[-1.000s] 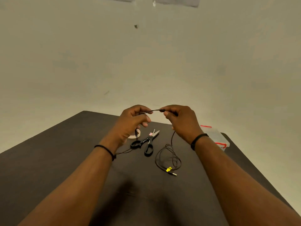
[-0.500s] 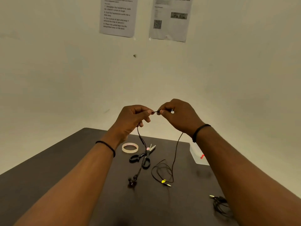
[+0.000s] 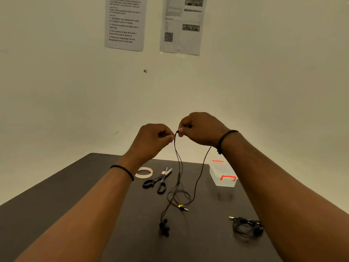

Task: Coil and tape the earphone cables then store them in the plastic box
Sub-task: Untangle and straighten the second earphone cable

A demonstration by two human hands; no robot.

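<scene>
Spanning the lower view, a dark table serves as the landmark, with two printed sheets on the wall behind it. Raised above the table's far edge, the left hand and right hand meet, each pinching the earphone cable between curled fingertips. From that pinch the cable hangs down to a loose loop on the table's middle, its earbuds nearer the person. A clear plastic box with red latches sits toward the table's far right. Another black earphone bundle lies at the near right. Scissors and a tape roll lie left of the loop.
</scene>
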